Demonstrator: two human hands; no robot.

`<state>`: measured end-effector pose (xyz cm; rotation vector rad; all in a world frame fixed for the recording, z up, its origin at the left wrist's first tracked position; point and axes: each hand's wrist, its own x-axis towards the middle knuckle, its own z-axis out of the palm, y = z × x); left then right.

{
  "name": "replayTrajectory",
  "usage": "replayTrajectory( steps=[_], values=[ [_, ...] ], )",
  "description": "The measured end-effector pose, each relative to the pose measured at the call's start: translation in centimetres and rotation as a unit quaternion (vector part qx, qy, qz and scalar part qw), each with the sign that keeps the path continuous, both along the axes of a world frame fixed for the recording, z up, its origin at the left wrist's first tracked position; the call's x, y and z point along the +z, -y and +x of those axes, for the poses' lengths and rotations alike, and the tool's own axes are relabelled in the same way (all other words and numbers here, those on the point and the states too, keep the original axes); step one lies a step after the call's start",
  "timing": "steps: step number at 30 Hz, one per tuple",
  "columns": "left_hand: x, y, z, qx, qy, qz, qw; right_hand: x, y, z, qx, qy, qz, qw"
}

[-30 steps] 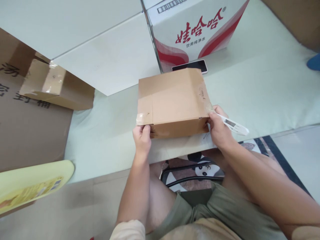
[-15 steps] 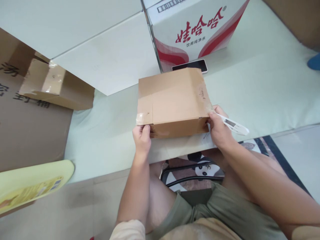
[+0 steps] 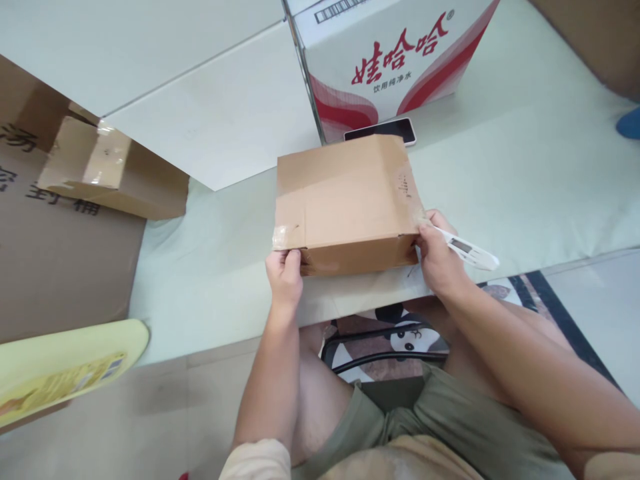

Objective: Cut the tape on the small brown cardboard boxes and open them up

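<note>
A brown cardboard box [image 3: 345, 200] rests on the pale green cloth in front of me, with clear tape at its near left corner. My left hand [image 3: 284, 277] is closed on that corner, thumb on the near side. At the near right corner, my right hand [image 3: 440, 257] pinches the box edge. The same hand also holds a slim white tool [image 3: 470, 252] with a grey inset, which sticks out to the right; its other end is hidden by the fingers, so its kind is unclear. What the box contains is hidden.
Behind the box lie a phone [image 3: 400, 130] and a white-and-red water carton [image 3: 395, 67]. A white panel [image 3: 215, 113] stands at the back left. Brown cartons [image 3: 65, 260] and a yellow-green container [image 3: 75, 367] are at left. The cloth-covered table [image 3: 525, 180] ends just before my knees.
</note>
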<state>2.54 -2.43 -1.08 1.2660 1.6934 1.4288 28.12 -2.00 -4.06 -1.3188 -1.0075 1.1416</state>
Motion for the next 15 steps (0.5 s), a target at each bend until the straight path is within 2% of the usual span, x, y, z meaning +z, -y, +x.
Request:
replayTrajectory(
  steps=[15],
  values=[
    [-0.01,0.01,0.08,-0.001,0.01,-0.01,1.0,0.34,0.03,-0.11,-0.006,0.005,-0.008,1.0]
  ],
)
